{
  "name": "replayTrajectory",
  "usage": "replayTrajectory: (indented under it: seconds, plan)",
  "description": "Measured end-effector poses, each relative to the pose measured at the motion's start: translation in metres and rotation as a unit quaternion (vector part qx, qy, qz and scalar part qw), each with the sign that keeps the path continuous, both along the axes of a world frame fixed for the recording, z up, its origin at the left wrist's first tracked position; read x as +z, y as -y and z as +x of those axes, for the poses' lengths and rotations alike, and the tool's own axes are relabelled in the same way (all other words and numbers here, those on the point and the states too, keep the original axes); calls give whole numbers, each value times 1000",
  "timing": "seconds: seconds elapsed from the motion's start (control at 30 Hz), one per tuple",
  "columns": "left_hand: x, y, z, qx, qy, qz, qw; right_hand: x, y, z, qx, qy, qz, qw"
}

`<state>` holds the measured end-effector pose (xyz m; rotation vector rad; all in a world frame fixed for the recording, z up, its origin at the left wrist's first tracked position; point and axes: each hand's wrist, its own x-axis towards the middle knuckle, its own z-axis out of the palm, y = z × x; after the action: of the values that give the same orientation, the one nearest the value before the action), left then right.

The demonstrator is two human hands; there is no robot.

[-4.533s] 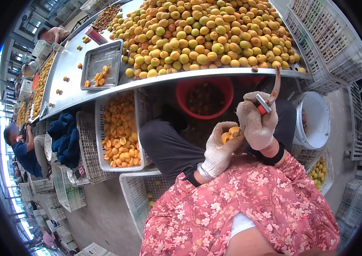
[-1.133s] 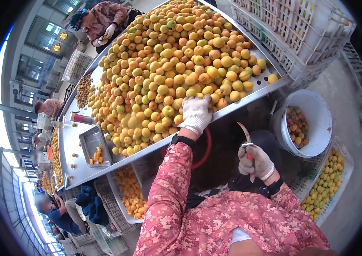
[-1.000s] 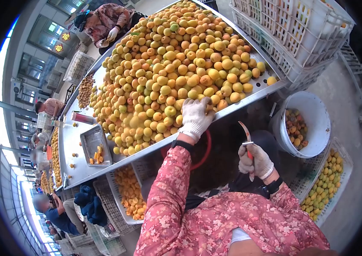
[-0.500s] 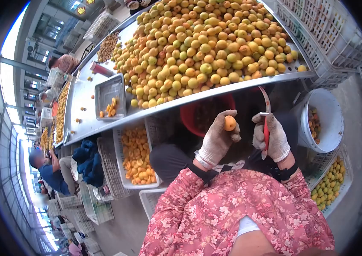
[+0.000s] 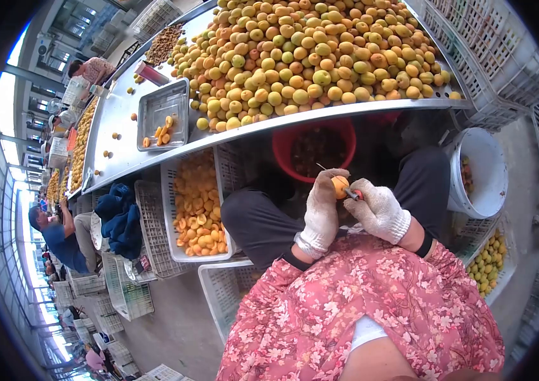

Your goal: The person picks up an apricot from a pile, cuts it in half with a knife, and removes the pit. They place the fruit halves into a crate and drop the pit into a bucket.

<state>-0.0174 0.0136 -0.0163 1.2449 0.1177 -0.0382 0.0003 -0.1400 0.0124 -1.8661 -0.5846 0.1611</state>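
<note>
Gloved left hand (image 5: 320, 213) raised over the lap, fingers (image 5: 328, 185) clenched round one apricot (image 5: 340, 186), fruit turned toward three o'clock, probably to meet the blade. Gloved right hand (image 5: 379, 211) just beside it at three o'clock, closed tight on a knife (image 5: 352, 193): a scrap of red handle at the fist, the thin blade laid against the apricot and poking out past it toward ten o'clock. Hands pressed close together, likely for a steady grip on a small round thing. At twelve o'clock of the hands, tucked under the counter (image 5: 120, 120) edge, a red bucket (image 5: 280, 141) of dark bits, seemingly parked within easy drop. At nine o'clock, a white crate (image 5: 166, 190) full of halved fruit, also below the counter lip and near the left hand. At three o'clock, a white bucket (image 5: 488, 171) with a few pieces inside; at four o'clock, a low crate (image 5: 504, 276) of whole yellow fruit on the floor. Up on the counter, from eleven to one o'clock, a great heap of apricots (image 5: 320, 51) banked right to the near edge, presumably for short reaches; at ten o'clock, a metal tray (image 5: 161, 105) with a few halves. Well apart at nine o'clock, a blue cloth (image 5: 117, 213) and a seated co-worker (image 5: 60, 235).
</note>
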Motion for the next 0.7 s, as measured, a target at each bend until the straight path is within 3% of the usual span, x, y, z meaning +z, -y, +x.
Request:
replayTrajectory:
  seconds: [0.13,0.2,0.33,0.53,0.7]
  plan:
    - [9,-3,-5,-13,2,45,999,-4,1,-1,-18,43,-24,999]
    - [0,2,-6,8,72,-11,997,-5,2,-5,-19,17,-27,999]
    - [2,4,-11,37,30,159,986,-20,2,-8,-8,-21,7,1000]
    - [-12,4,-19,54,19,191,980,-41,0,-11,9,4,-14,1000]
    - [-17,1,-25,51,-5,221,974,-41,-7,-15,7,-118,36,992]
